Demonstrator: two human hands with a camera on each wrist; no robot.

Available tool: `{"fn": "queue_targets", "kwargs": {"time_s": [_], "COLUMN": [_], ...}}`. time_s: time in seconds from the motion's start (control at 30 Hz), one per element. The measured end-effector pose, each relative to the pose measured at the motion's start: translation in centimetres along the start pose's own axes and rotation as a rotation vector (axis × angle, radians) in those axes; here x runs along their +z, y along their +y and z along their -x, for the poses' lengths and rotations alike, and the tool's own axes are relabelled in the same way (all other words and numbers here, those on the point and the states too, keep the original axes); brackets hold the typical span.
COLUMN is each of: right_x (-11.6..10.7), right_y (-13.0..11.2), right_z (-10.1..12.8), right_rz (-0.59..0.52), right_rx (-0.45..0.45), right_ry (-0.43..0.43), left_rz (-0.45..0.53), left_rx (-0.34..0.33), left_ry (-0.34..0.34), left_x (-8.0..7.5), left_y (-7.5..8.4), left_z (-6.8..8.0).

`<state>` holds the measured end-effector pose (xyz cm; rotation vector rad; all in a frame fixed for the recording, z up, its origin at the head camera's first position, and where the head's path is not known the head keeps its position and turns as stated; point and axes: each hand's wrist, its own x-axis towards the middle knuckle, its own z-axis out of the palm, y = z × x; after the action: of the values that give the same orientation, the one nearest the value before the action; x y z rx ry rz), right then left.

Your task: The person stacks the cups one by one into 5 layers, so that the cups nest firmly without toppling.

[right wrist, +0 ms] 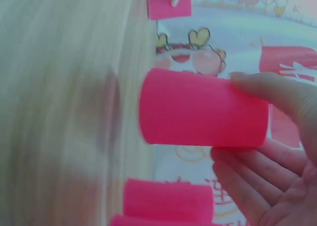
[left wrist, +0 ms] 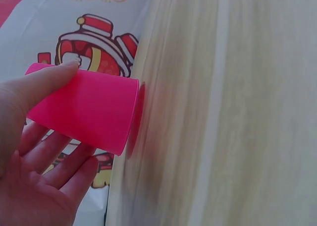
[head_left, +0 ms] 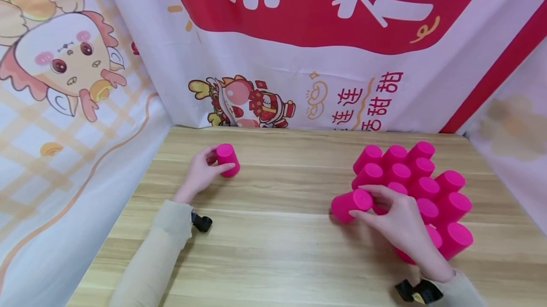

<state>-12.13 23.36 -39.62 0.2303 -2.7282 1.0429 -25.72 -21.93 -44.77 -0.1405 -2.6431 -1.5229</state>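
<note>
While each hand grips one cup, we enter first the span between them: the left cup [head_left: 228, 160], pinched between thumb and fingers of our left hand [head_left: 202, 171], lies well to the left of our right hand [head_left: 397, 216] and somewhat farther forward. Left cup: long axis upright, base at the table [head_left: 278, 250] or just off it; we cannot tell which. Right cup [head_left: 351, 206]: gripped near its top by our right thumb and fingers, long axis roughly upright, base raised off the wood.

We list next the cluster [head_left: 427, 187]: many pink cups, upright, closely set, under and beyond our right hand, which is the nearer one and hides several. It stands to the right of both held cups, not between them. Beyond the hands, we note a printed cloth [head_left: 299, 22]; left of our left hand, another cloth [head_left: 85, 145].
</note>
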Motion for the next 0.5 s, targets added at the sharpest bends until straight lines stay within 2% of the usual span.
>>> {"fn": "queue_targets", "kwargs": {"time_s": [0.27, 0.4, 0.5], "right_x": [1.6, 2.4, 3.5], "right_y": [-1.5, -2.7, -2.6], "right_z": [-0.6, -0.8, -1.2], "right_rz": [-0.165, -0.256, -0.303], "right_rx": [0.031, 0.001, -0.029], "right_ry": [-0.054, -0.069, -0.076], "left_rz": [-0.047, -0.05, -0.065], "left_rx": [-0.019, -0.018, -0.028], "left_ry": [0.01, 0.015, 0.009], "left_x": [-1.1, -1.3, -1.4], "left_y": [-0.3, -0.7, -0.8], "left_z": [0.2, 0.2, 0.0]}}
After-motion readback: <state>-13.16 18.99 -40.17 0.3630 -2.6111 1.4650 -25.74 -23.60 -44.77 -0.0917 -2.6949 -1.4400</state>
